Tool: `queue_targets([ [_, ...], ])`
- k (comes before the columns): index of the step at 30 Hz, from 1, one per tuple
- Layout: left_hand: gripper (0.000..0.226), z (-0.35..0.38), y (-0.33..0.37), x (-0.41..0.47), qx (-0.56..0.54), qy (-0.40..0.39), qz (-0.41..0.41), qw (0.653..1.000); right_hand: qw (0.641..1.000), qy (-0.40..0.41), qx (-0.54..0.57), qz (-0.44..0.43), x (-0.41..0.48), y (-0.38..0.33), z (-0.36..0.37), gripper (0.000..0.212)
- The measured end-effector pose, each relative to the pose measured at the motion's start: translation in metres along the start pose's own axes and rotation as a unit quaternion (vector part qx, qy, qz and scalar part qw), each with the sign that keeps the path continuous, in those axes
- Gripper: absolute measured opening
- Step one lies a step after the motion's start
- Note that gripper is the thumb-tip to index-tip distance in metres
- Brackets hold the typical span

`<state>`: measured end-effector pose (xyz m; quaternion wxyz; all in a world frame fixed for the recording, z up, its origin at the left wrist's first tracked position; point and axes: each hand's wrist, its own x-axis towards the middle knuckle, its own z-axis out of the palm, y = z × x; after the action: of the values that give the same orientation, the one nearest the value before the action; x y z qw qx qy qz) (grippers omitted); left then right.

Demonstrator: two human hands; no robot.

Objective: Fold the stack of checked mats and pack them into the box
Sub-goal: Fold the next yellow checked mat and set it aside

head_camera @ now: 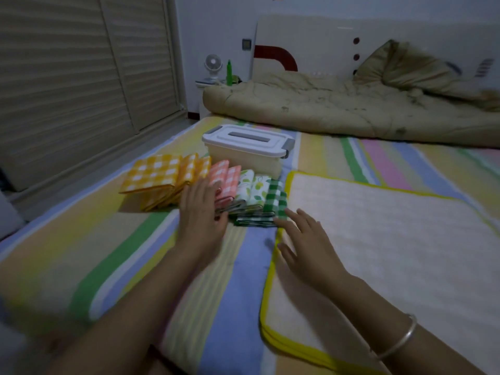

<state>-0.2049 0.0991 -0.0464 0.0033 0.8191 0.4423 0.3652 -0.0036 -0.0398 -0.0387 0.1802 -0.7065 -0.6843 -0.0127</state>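
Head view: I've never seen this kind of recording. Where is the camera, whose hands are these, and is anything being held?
There is no machine here. One camera, worn on a person's head, looks forward and down at their bare hands. The left hand lies flat against a row of folded mats on a striped bed sheet: yellow checked mats, pink checked mats, leaf-print mats, green checked mats. The right hand, fingers spread, is at the green ones' edge. Neither grips anything. Behind the row stands the box, its lid shut. A white pad with yellow edging lies to the right.
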Motion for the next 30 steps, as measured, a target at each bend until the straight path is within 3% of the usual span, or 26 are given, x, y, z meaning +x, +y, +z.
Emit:
queue_targets([
  [4,0.04,0.016,0.094,-0.023,-0.15,-0.035,0.065,0.986,1.0,-0.004,0.019,0.016,-0.055,0.037,-0.02,0.045],
  [7,0.027,0.026,0.159,-0.051,-0.21,-0.122,0.124,0.962,0.996,0.033,0.047,0.07,-0.104,0.068,-0.038,0.047],
  [10,0.032,0.036,0.21,-0.078,-0.171,-0.251,0.162,0.939,0.989,0.052,0.066,0.124,-0.147,0.1,-0.053,0.031],
  [12,0.04,0.042,0.23,-0.087,-0.105,-0.29,0.196,0.931,0.989,0.039,0.061,0.129,-0.171,0.117,-0.063,0.038],
  [14,0.045,0.044,0.242,-0.09,-0.07,-0.292,0.213,0.93,0.992,-0.007,0.065,0.106,-0.191,0.127,-0.077,0.07],
  [16,0.047,0.045,0.247,-0.091,-0.054,-0.289,0.216,0.931,0.991,-0.076,0.062,0.087,-0.206,0.133,-0.088,0.087],
  [21,0.054,0.048,0.249,-0.094,-0.055,-0.293,0.242,0.923,0.987,-0.145,0.028,0.07,-0.22,0.138,-0.096,0.091],
  [24,0.064,0.04,0.253,-0.1,-0.108,-0.296,0.304,0.899,0.984,-0.17,0.016,0.049,-0.225,0.139,-0.094,0.101],
  [27,0.086,0.028,0.252,-0.111,-0.048,-0.342,0.359,0.867,0.985,-0.166,0.005,0.043,-0.227,0.138,-0.09,0.09],
  [30,0.093,0.026,0.246,-0.115,0.03,-0.403,0.332,0.852,0.992,-0.118,0.012,0.034,-0.228,0.131,-0.091,0.07],
])
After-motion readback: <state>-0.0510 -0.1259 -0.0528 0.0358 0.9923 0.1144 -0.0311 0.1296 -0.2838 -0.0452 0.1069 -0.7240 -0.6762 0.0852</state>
